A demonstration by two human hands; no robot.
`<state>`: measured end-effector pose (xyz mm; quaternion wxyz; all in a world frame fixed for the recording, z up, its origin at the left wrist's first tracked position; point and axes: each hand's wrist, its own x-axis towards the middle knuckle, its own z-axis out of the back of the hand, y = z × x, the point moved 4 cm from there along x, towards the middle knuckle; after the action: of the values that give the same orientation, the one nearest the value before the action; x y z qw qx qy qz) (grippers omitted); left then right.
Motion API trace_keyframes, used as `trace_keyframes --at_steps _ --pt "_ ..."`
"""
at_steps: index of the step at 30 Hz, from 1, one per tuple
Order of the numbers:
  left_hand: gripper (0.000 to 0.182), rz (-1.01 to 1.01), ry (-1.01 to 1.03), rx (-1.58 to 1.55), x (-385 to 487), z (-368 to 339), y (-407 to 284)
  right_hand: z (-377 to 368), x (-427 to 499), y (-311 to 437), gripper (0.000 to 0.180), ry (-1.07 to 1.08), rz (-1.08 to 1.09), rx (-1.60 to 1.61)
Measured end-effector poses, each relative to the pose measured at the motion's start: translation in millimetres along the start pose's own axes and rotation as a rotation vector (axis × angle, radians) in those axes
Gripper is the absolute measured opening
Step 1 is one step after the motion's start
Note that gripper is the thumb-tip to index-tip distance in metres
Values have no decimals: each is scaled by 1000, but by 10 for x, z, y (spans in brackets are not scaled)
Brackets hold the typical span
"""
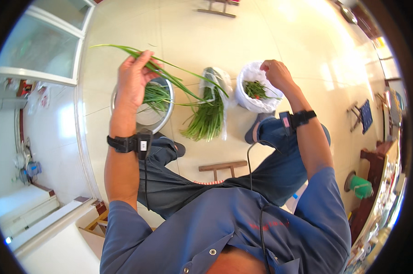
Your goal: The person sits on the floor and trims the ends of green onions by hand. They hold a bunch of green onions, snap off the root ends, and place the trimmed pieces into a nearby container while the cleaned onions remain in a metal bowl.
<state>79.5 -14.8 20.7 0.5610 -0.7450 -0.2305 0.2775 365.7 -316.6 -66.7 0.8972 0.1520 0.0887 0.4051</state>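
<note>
My left hand grips a few long green leaves, probably garlic chives, above a round metal basin. Cut or loose green leaves lie in that basin. Between the two containers, a larger bunch of the same greens rests on the floor, partly inside a clear plastic bag. My right hand is over the right rim of a bin lined with a white bag; its fingertips are pinched together, and whether they hold any scrap cannot be told. Green scraps and a small red bit lie in the bin.
A wooden stool is beneath me, between my legs. Another low stool stands ahead, and a blue folding stool is at the right. A green bucket stands beside wooden furniture. On the left is a white-framed glass door.
</note>
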Motion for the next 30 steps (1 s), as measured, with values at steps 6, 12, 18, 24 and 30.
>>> trace_keyframes --at_steps 6,12,18,24,30 --pt "21 60 132 161 -91 -201 39 183 14 848 25 137 -57 642" --pt "21 126 232 378 -213 -551 235 309 -34 1568 37 134 139 1108" --pt "28 61 332 790 -355 -845 418 249 42 1790 34 57 165 1085" --pt "33 -23 331 885 -358 -862 428 184 109 1743 26 122 102 1258" --pt "28 -96 308 264 -327 -908 410 138 111 1750 25 273 64 1263"
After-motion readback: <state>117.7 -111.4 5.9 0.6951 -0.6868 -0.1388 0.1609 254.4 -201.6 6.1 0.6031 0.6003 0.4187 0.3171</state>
